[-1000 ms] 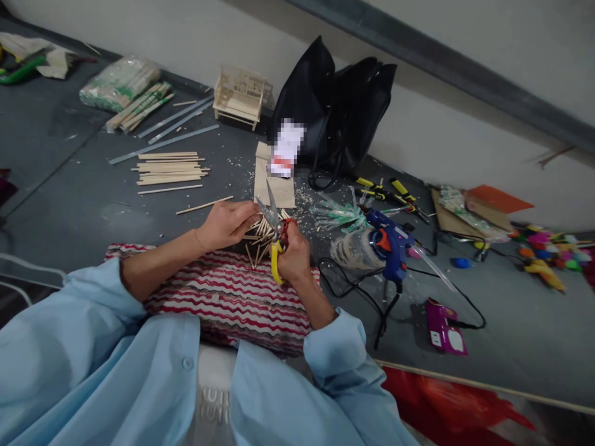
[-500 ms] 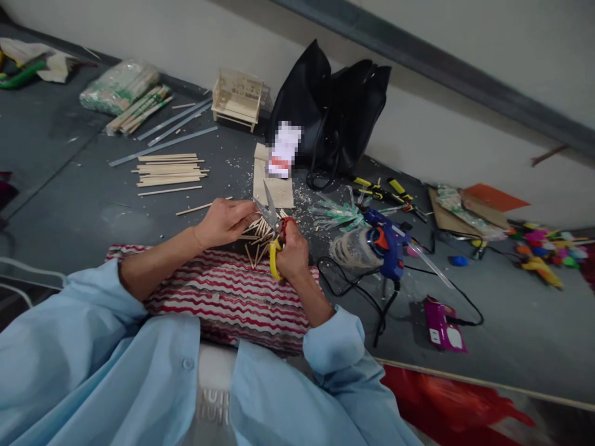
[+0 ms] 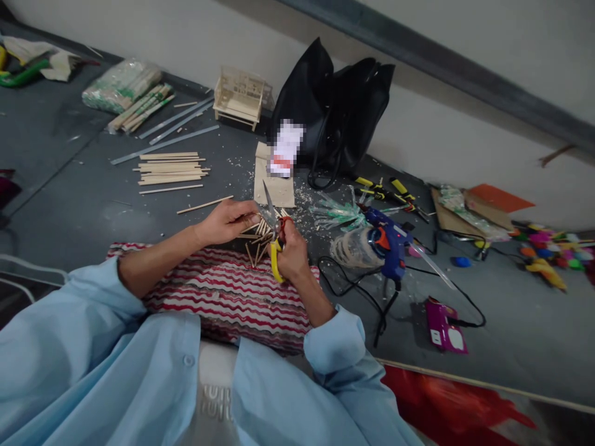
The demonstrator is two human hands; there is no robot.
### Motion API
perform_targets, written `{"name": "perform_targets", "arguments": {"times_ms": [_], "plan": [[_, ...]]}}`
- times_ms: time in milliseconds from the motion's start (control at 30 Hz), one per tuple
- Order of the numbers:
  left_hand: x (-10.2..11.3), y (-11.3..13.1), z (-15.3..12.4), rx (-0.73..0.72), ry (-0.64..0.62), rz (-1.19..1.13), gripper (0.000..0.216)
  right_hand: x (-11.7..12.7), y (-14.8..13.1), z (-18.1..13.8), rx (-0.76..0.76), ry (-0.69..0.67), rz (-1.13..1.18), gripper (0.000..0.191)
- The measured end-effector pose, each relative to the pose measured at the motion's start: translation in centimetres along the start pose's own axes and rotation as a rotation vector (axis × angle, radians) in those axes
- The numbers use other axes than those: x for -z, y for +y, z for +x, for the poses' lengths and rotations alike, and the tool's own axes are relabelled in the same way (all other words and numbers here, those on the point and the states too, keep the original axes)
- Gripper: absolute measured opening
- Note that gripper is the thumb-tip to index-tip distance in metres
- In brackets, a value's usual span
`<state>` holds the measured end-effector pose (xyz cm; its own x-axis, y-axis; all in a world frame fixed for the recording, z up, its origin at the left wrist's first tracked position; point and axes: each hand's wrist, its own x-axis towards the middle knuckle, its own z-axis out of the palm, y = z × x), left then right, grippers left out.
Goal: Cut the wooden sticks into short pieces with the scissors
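In my right hand [image 3: 292, 253] I grip a pair of scissors [image 3: 270, 207] with red and yellow handles. Their blades point away from me, parted a little. My left hand [image 3: 226, 223] is closed in a pinch beside the blades; what sits between its fingertips is too small to make out. Beneath the scissors lies a loose heap of short cut wooden sticks [image 3: 257, 238]. One longer stick [image 3: 204, 205] lies just beyond my left hand, and a row of long wooden sticks [image 3: 170, 168] rests farther to the left.
Behind the heap are a beige cloth [image 3: 274, 193], a phone-like blurred item and a black bag [image 3: 334, 111]. A blue glue gun [image 3: 393, 244] leans on a clear jar [image 3: 356, 248], its cord trailing nearby. A small wooden bench model [image 3: 239, 102] stands by the wall. A striped cushion [image 3: 227, 291] lies under my forearms.
The fingertips of my left hand have shifted slightly down and to the right beside the scissors. My right hand keeps its grip on the scissors, almost unmoved.
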<state>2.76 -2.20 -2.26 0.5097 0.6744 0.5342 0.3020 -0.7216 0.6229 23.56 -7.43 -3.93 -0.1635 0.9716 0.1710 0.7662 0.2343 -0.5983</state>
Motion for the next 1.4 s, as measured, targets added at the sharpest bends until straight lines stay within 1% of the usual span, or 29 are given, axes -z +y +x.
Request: {"name": "perform_targets", "arguments": {"times_ms": [200, 433, 533, 600, 667, 733, 767, 833, 933, 1000, 1033, 1100, 1167, 1233, 1333, 1400], "plan": [[0.4, -0.8, -0.3, -0.006, -0.039, 0.017, 0.034, -0.2, -0.3, 0.0, -0.024, -0.024, -0.056, 0.026], [0.5, -1.5, -0.5, 0.043, -0.069, -0.016, 0.036, -0.4, -0.6, 0.0, -0.057, -0.05, -0.132, 0.024], [0.9, -1.2, -0.2, 0.068, -0.104, -0.087, 0.041, -0.4, -0.6, 0.0, -0.065, -0.045, -0.14, 0.022], [1.3, -1.0, 0.1, 0.118, -0.118, -0.173, 0.045, -0.4, -0.6, -0.1, -0.05, -0.049, -0.116, 0.018], [1.8, -1.0, 0.3, 0.169, -0.114, -0.259, 0.048, -0.4, -0.6, -0.3, -0.017, -0.052, -0.109, 0.016], [2.5, -1.4, 0.4, 0.213, -0.093, -0.28, 0.047, -0.3, -0.5, -0.3, 0.018, -0.03, -0.127, 0.016], [2.9, -1.7, 0.5, 0.237, -0.087, -0.249, 0.045, -0.2, -0.4, -0.2, 0.03, -0.007, -0.134, 0.015], [3.9, -2.5, 0.6, 0.294, -0.091, -0.088, 0.038, 0.1, -0.2, 0.0, 0.032, 0.044, -0.125, 0.014], [5.5, -3.9, 0.5, 0.378, -0.1, 0.299, 0.024, 0.5, 0.3, 0.4, -0.019, 0.09, -0.071, 0.014], [6.5, -4.7, 0.4, 0.441, -0.062, 0.507, 0.017, 0.6, 0.4, 0.5, -0.062, 0.096, -0.029, 0.014], [6.9, -5.1, 0.3, 0.475, -0.045, 0.575, 0.015, 0.6, 0.5, 0.6, -0.079, 0.094, -0.007, 0.014], [7.5, -5.7, 0.1, 0.541, -0.039, 0.647, 0.013, 0.5, 0.4, 0.6, -0.099, 0.088, 0.027, 0.016], [8.0, -6.2, -0.2, 0.572, -0.057, 0.676, 0.016, 0.5, 0.3, 0.6, -0.108, 0.083, 0.039, 0.018], [8.2, -6.5, -0.4, 0.547, -0.059, 0.708, 0.021, 0.5, 0.2, 0.6, -0.106, 0.083, 0.032, 0.018], [8.1, -6.8, -0.6, 0.444, 0.019, 0.762, 0.024, 0.6, 0.2, 0.7, -0.105, 0.087, 0.034, 0.019], [7.7, -6.7, -0.5, 0.408, 0.06, 0.749, 0.022, 0.6, 0.2, 0.7, -0.108, 0.089, 0.037, 0.021]]}}
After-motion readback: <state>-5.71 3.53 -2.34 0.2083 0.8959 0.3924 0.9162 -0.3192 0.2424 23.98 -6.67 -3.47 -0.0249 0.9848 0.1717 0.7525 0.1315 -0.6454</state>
